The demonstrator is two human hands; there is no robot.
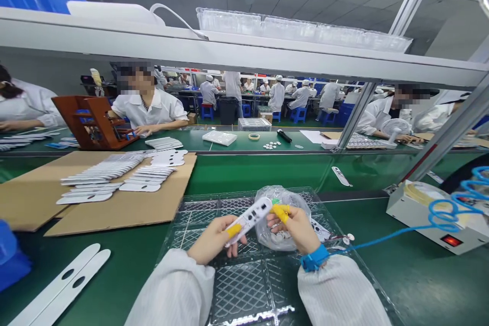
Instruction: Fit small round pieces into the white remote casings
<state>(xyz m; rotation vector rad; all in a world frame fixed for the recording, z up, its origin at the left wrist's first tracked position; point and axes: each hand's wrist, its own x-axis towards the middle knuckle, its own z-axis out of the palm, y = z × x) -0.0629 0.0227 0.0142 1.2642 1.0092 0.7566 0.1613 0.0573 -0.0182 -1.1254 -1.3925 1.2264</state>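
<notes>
My left hand (216,238), with a yellow finger cot on the thumb, grips a long white plastic panel (250,218) with rounded ends and dark cutouts. The panel is tilted, its far end up to the right. At that end my right hand (296,226) is closed, yellow finger cots on its thumb and forefinger; what it pinches, if anything, I cannot make out. Behind and below it lies a clear plastic bag (301,202) with small white round pieces. A blue wrist strap (315,258) circles my right wrist. Beneath both hands is a clear compartmented plastic tray (244,285).
Cardboard (179,183) at left bears rows of white panels (107,169). Two long white strips (72,282) lie front left. A blue coiled cord (446,214) runs from my wrist past a grey box (431,219). A shelf (244,53) crosses overhead. Co-workers sit beyond the conveyor (244,170).
</notes>
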